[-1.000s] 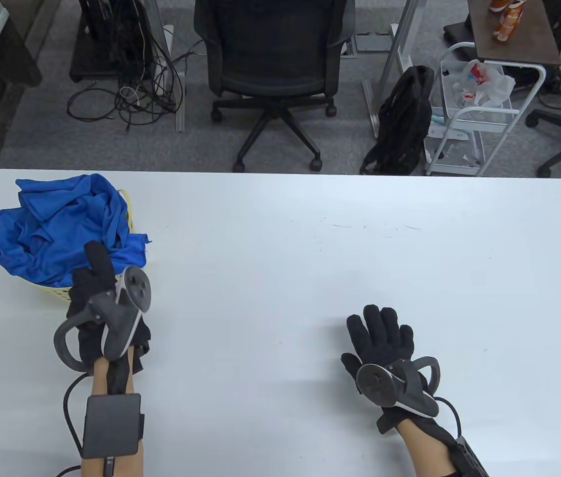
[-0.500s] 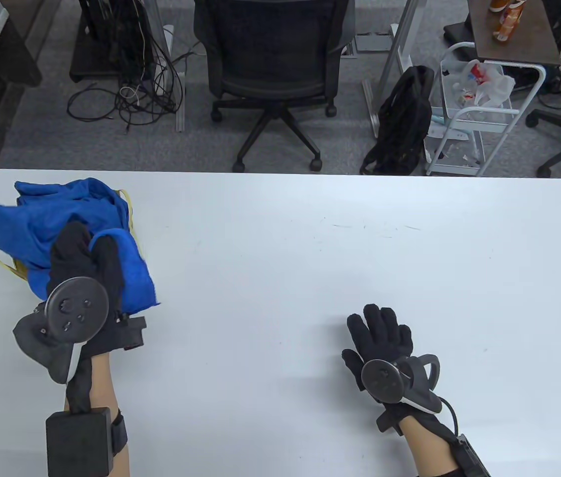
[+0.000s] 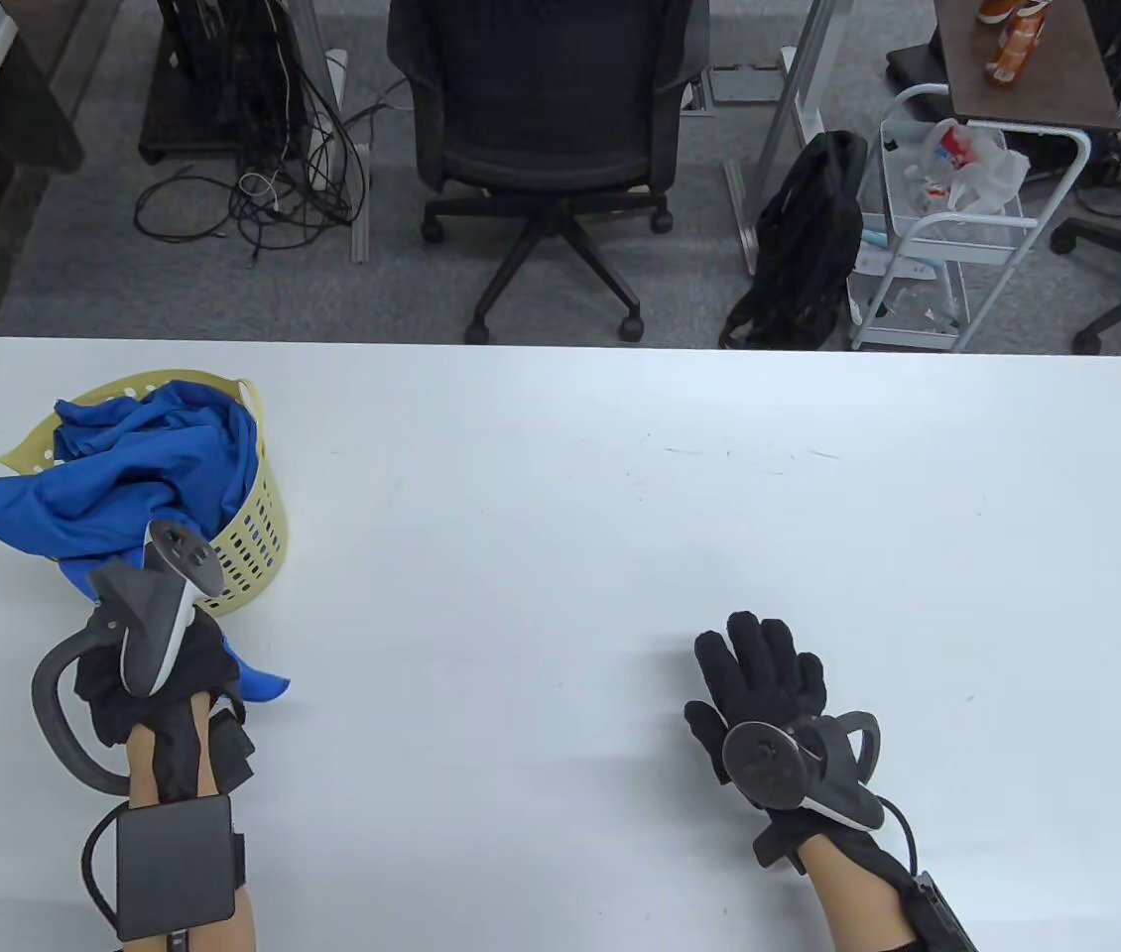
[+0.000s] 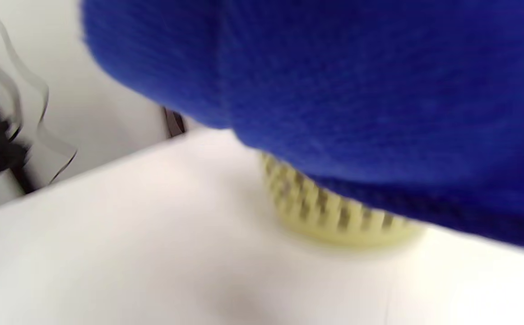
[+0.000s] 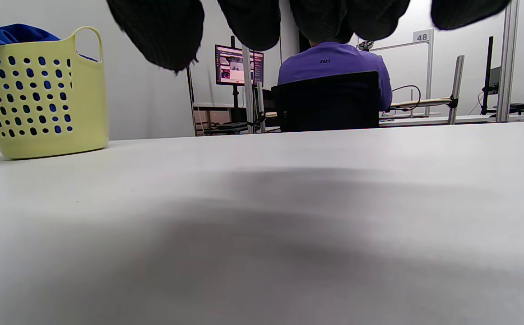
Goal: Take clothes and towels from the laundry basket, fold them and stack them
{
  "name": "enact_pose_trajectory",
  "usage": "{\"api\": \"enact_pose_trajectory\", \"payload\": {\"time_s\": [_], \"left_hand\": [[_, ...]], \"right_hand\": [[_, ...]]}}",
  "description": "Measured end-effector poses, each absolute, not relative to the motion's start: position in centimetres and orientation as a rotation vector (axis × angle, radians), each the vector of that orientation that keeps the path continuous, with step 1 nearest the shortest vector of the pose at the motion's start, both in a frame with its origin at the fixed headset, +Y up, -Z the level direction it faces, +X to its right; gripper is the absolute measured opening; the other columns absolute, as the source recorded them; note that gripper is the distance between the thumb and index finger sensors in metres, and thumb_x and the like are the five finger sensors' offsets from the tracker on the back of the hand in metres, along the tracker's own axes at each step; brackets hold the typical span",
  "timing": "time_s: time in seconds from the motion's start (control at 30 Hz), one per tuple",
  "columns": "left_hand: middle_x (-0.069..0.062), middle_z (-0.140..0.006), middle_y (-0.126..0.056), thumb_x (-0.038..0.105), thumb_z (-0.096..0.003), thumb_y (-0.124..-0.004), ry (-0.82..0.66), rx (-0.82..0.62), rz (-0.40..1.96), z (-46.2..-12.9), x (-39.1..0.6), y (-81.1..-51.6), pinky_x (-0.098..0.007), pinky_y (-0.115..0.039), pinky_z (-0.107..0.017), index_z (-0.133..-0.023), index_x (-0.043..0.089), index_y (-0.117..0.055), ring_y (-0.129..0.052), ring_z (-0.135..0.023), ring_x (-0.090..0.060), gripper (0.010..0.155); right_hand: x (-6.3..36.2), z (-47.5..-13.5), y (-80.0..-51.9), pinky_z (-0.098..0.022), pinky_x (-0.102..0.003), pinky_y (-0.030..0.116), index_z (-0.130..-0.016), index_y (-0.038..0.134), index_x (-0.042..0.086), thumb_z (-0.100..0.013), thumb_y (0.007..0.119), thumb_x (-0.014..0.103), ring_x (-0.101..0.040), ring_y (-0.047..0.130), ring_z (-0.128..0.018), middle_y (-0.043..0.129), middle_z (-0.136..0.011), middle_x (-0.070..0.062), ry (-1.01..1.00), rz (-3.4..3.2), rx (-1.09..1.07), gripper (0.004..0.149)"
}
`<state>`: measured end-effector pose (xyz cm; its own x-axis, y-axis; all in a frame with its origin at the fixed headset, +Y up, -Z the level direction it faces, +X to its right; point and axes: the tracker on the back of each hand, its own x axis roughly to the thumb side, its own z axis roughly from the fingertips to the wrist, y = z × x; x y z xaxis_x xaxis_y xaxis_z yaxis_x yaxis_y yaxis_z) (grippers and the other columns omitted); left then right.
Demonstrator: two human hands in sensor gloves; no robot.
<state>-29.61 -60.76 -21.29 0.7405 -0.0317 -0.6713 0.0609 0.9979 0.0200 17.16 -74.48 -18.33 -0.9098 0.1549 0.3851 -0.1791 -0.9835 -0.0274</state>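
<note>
A yellow perforated laundry basket (image 3: 258, 516) stands at the table's left side, also in the right wrist view (image 5: 40, 95) and the left wrist view (image 4: 334, 216). A blue cloth (image 3: 124, 476) spills out of it over the near rim; it fills the top of the blurred left wrist view (image 4: 334, 81). My left hand (image 3: 164, 674) grips the cloth's near end just in front of the basket. My right hand (image 3: 764, 674) rests open and empty, fingers spread, on the table at the right front; its fingertips (image 5: 162, 31) hang in the right wrist view.
The white table (image 3: 620, 496) stretches wide between the hands and to the right. Beyond its far edge stand a black office chair (image 3: 546, 119), a black bag (image 3: 804, 248) and a white cart (image 3: 957, 218).
My left hand reached onto the blue cloth, took hold and pulled back toward me, dragging the cloth out over the near rim and uncovering the basket. The right hand has stayed put.
</note>
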Motion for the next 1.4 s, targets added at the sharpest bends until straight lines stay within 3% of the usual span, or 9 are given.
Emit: {"api": "enact_pose_trajectory", "payload": {"time_s": [0.07,0.1,0.17,0.23,0.53,0.97,1.2,1.33,1.4], "left_hand": [[-0.005,-0.093,-0.083,0.048,-0.0640,-0.070,0.645,0.599,0.034,-19.3,-28.2,-59.1,-0.034,-0.091,-0.046,-0.110,0.026,-0.061,-0.094,-0.050,-0.003,0.052],[-0.009,-0.101,-0.075,0.046,-0.0641,-0.067,0.459,0.821,0.100,-18.2,-27.1,-57.6,-0.037,-0.089,-0.054,-0.111,0.027,-0.053,-0.095,-0.061,-0.006,0.052],[-0.021,-0.116,-0.053,0.046,-0.0657,-0.060,0.282,0.952,0.156,-16.2,-24.8,-55.8,-0.042,-0.080,-0.071,-0.112,0.029,-0.040,-0.087,-0.084,-0.010,0.054],[-0.023,-0.119,-0.049,0.046,-0.0656,-0.061,0.167,0.976,0.200,-15.4,-22.6,-55.1,-0.043,-0.078,-0.073,-0.112,0.031,-0.039,-0.085,-0.087,-0.012,0.054],[-0.019,-0.118,-0.058,0.040,-0.0622,-0.072,-0.269,0.458,0.576,-16.6,-13.5,-63.7,-0.046,-0.078,-0.073,-0.110,0.027,-0.053,-0.089,-0.092,-0.019,0.054],[-0.026,-0.117,-0.061,0.047,-0.0630,-0.072,-0.361,-0.080,1.033,-17.8,-12.3,-68.0,-0.049,-0.079,-0.070,-0.115,0.016,-0.052,-0.091,-0.091,-0.025,0.063],[-0.018,-0.091,-0.088,0.053,-0.0646,-0.065,-0.192,-0.278,1.066,-18.1,-11.3,-70.1,-0.028,-0.095,-0.038,-0.116,0.001,-0.049,-0.103,-0.043,-0.001,0.074],[-0.026,-0.099,-0.079,0.045,-0.0669,-0.067,-0.131,-0.388,1.171,-18.4,-11.8,-70.8,-0.024,-0.095,-0.033,-0.118,-0.008,-0.028,-0.102,-0.040,0.001,0.084],[-0.031,-0.104,-0.073,0.045,-0.0672,-0.067,-0.140,-0.437,1.183,-18.6,-11.8,-71.2,-0.024,-0.096,-0.035,-0.118,-0.010,-0.022,-0.103,-0.042,0.000,0.088]], "right_hand": [[17.2,-18.4,-74.5,-0.063,-0.082,0.043,-0.118,0.043,0.002,-0.064,0.067,0.038,-0.063,0.037,-0.101,0.033,-0.118,-0.037,-0.088,2.910,0.576,0.069],[17.3,-18.4,-74.6,-0.063,-0.082,0.043,-0.118,0.043,0.002,-0.064,0.067,0.038,-0.063,0.037,-0.101,0.033,-0.118,-0.037,-0.084,2.909,0.572,0.069],[17.4,-18.6,-74.7,-0.063,-0.082,0.043,-0.118,0.043,0.002,-0.064,0.067,0.038,-0.063,0.038,-0.101,0.034,-0.118,-0.037,-0.069,2.903,0.560,0.069],[17.7,-18.7,-74.8,-0.063,-0.082,0.043,-0.118,0.043,0.002,-0.064,0.067,0.038,-0.063,0.038,-0.101,0.033,-0.118,-0.037,-0.050,2.884,0.538,0.069],[20.3,-19.3,-74.6,-0.063,-0.081,0.046,-0.118,0.042,0.000,-0.065,0.067,0.038,-0.065,0.040,-0.100,0.033,-0.117,-0.038,0.037,2.662,0.353,0.070],[17.7,-18.5,-73.8,-0.063,-0.084,0.041,-0.120,0.015,0.005,-0.061,0.071,0.047,-0.069,0.031,-0.099,0.018,-0.116,-0.043,0.237,2.075,0.572,0.092],[14.5,-15.9,-71.0,-0.065,-0.086,0.031,-0.114,0.010,0.032,-0.052,0.076,0.051,-0.063,0.015,-0.103,-0.003,-0.116,-0.033,-0.094,2.172,1.040,0.093],[13.0,-14.2,-70.1,-0.066,-0.085,0.025,-0.107,-0.005,0.038,-0.042,0.078,0.058,-0.061,0.002,-0.099,-0.020,-0.109,-0.026,-0.251,2.470,1.314,0.107],[12.2,-13.7,-70.1,-0.066,-0.084,0.028,-0.109,0.006,0.039,-0.049,0.075,0.051,-0.060,0.008,-0.100,-0.014,-0.111,-0.026,-0.411,2.486,1.266,0.093]]}}
